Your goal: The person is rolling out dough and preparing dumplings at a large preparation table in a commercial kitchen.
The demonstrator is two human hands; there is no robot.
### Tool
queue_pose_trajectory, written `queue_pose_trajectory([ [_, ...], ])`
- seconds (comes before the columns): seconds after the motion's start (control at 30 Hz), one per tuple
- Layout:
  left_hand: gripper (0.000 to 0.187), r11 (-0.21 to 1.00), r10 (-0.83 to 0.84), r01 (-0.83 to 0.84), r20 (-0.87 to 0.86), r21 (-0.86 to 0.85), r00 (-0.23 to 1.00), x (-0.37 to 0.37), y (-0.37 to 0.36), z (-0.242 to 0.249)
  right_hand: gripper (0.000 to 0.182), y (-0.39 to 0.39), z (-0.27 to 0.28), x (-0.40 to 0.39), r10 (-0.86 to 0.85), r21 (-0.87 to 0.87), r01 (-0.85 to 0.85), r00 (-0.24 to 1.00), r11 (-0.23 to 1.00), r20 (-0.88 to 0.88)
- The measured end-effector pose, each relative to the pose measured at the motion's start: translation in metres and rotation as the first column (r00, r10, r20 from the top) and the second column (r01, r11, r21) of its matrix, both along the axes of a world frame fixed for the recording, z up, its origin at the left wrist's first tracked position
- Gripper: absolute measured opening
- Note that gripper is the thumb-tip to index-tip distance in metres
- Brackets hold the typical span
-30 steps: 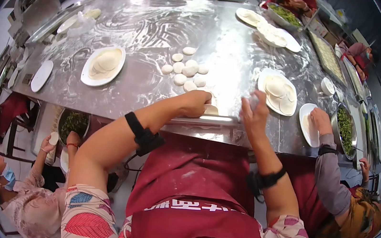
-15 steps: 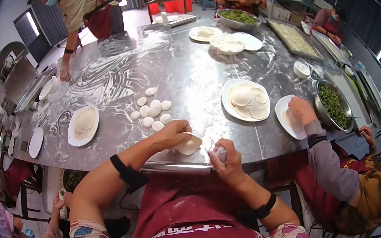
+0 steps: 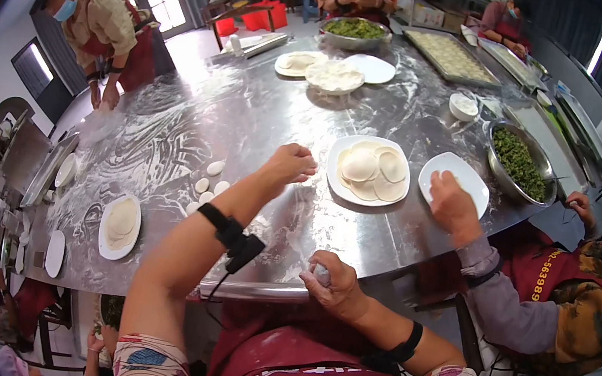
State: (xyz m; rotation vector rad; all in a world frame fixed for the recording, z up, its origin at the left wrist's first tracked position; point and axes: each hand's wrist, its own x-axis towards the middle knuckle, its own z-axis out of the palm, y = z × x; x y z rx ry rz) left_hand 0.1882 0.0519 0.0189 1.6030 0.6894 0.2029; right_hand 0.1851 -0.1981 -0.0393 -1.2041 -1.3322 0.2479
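Note:
Over the floured metal table (image 3: 263, 126), my left hand (image 3: 291, 165) is stretched out just left of a square white plate (image 3: 331, 180). Its fingers point toward the plate and nothing shows in them. Flat round dough wrappers (image 3: 373, 172) lie overlapping on that plate. Near the table's front edge, my right hand (image 3: 335, 284) is wrapped round a greyish-white rolling pin (image 3: 321, 273), seen only at its rounded end. Small dough pieces (image 3: 215, 168) lie left of my left forearm, which hides some of them.
A co-worker's hand (image 3: 454, 200) is over another white plate (image 3: 472, 182) at right. Beyond it stands a bowl of chopped greens (image 3: 521, 164). A plate of wrappers (image 3: 119, 226) lies at left. Another person (image 3: 102, 25) leans over the far left side.
My left hand has moved forward from the front edge to the plate, and the wrapper it held is no longer in it. The co-worker's plate no longer shows a wrapper. The view has shifted.

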Motion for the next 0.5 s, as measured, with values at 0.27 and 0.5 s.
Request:
queue_pose_trajectory([
  [0.27, 0.021, 0.925, 0.242, -0.211, -0.063, 0.317, 0.968, -0.13, 0.087, -0.006, 0.037, 0.004, 0.0, 0.001, -0.071, -0.04, 0.077, 0.989, 0.996, 0.131],
  [0.5, 0.027, 0.595, 0.212, 0.145, -0.328, 0.791, 0.921, -0.162, 0.086, -0.024, 0.03, 0.02, 0.0, 0.001, -0.084, -0.087, 0.08, 0.995, 0.993, -0.047],
])
